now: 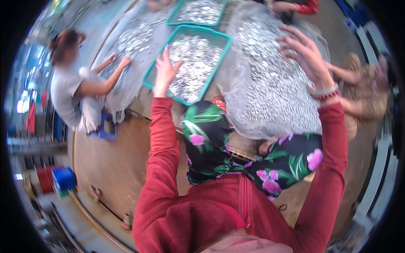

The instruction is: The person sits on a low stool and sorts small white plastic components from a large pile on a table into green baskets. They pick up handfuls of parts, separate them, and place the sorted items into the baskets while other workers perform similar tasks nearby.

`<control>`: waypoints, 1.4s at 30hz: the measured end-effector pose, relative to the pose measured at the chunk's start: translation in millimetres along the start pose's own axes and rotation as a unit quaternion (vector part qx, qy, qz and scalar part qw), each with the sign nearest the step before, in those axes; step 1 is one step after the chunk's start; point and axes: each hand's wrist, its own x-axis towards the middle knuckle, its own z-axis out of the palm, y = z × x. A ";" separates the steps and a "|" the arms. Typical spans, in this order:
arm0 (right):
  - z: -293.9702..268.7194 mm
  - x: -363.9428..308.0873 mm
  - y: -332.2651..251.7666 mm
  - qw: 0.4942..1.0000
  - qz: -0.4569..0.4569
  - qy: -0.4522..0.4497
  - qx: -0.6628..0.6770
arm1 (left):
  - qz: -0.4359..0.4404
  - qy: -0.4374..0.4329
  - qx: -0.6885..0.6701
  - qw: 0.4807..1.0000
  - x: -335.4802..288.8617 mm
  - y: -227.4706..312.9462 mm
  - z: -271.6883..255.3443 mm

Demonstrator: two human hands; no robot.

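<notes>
My left hand [166,71] is at the left side of a teal plastic basket [202,90], its fingers stretched apart and nothing held in them. Whether it touches the rim, I cannot tell. Small silvery pieces [192,63] fill much of the basket; their kind is too small to make out. My right hand [304,57], with a beaded red bracelet at the wrist, is raised over the right part of a wide heap of similar silvery pieces [270,80]. Its fingers are spread and slightly bent, with nothing between them. The heap lies on a pale mesh sheet [240,122].
A second teal basket [171,17] of silvery pieces stands behind the first. On the left, a person [67,88] on a blue stool [110,131] has both hands at another spread heap [135,38]. Another person [363,92] sits at the right; a red sleeve [308,7] shows at the back.
</notes>
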 end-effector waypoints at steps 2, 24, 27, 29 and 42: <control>-22.3 -5.3 -0.4 0.999 -0.034 0.036 0.018 | 0.139 -0.082 -0.067 0.985 42.3 51.3 -34.8; -126.3 -59.0 379.6 0.903 0.090 0.005 -0.421 | 0.406 -0.496 0.021 0.767 -26.9 213.9 372.5; -123.0 -67.3 379.2 0.901 0.097 0.031 -0.422 | 0.346 -0.473 -0.072 0.807 -35.7 202.9 377.7; -128.1 -68.2 376.7 0.905 0.111 0.051 -0.409 | 0.290 -0.498 -0.098 0.811 -24.8 206.8 364.2; -193.8 40.1 413.9 0.890 0.075 0.131 -0.430 | 0.393 -0.402 -0.046 0.826 -43.2 239.6 419.3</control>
